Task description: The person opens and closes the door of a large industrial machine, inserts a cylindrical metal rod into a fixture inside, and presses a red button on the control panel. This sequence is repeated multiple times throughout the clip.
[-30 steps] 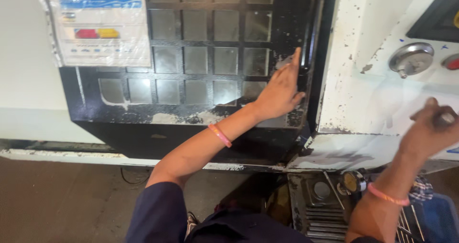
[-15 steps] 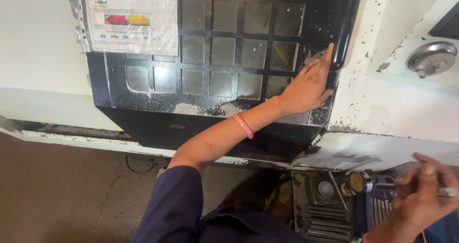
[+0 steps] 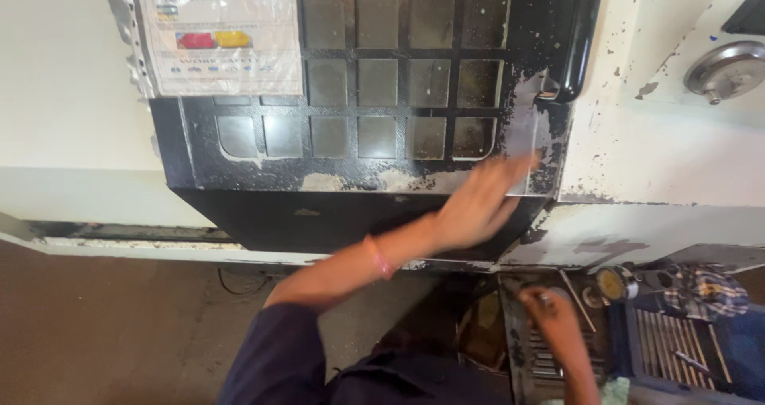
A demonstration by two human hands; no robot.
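Setting: workshop floor, brown and bare, in front of a large cream-painted machine housing [image 3: 661, 158] with chipped, stained paint.

Item 1: black sliding door [image 3: 358, 174] of the machine, worn to bare metal along its lower edge, with a gridded window [image 3: 398, 70] of small square panes. A black vertical handle [image 3: 578, 46] stands at the door's upper right corner.

Item 2: laminated notice sheet [image 3: 219, 35], taped over the door's upper left.

Item 3: round metal knob [image 3: 727, 69] on the housing, far right, well apart from both hands.

Item 4: left hand [image 3: 482, 202], blurred by motion, fingers spread and loose, grip released, holding nothing. It lies in front of the door's lower right corner, below the handle and apart from it. A pink wristband [image 3: 378, 256] sits on the forearm.

Item 5: right hand [image 3: 550, 313], low in the view, over a dark tray of metal parts [image 3: 550, 357]. Whether its grip holds anything cannot be told.

Item 6: checked cloth [image 3: 705, 289], right of the tray.
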